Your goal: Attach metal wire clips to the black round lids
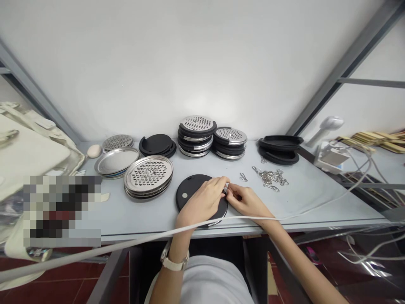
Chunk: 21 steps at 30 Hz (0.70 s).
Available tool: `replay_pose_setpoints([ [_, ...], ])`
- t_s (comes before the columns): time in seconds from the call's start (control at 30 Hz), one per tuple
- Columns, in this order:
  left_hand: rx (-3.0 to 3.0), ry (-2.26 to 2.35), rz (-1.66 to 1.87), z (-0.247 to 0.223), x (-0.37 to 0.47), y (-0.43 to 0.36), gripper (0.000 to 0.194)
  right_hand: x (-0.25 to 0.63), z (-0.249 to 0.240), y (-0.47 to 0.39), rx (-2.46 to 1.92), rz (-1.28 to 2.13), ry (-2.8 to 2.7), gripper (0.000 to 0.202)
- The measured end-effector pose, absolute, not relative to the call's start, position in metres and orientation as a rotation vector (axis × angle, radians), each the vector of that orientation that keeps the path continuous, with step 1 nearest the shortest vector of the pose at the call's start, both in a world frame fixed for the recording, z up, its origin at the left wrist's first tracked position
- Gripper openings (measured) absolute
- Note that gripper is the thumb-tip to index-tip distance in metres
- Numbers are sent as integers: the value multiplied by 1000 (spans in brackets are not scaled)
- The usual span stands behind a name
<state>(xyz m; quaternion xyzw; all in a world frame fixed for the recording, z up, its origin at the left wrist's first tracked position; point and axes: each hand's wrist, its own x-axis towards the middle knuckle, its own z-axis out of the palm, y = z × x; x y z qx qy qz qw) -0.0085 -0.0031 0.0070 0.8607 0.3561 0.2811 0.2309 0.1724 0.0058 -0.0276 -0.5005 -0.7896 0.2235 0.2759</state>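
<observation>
A round black-backed grater (193,185) lies black side up near the table's front edge, with a grey dot on its left and a metal rim showing at lower right. My left hand (207,196) rests across it, its fingers bent over the right side and gripping there. At that same edge my right hand (243,199) is closed in a pinch, its fingertips meeting the left ones. A small shiny bit shows between the hands, but the fingers hide most of it. To the right lie a loose metal clip (243,177) and a pile of metal clips (271,177).
Metal grater discs (148,173) and plain metal plates (117,160) are stacked at left. Along the wall stand black covers (158,145), two grater stacks (196,135) (230,141) and more black trays (280,150). A white cable (152,236) crosses in front, over the right forearm.
</observation>
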Motion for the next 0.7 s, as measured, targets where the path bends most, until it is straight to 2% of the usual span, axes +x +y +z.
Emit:
replay_pose_setpoints([
  [0.7, 2378, 1013, 765, 10, -9, -4, 32, 173, -28, 3, -1330, 635, -2064, 21],
])
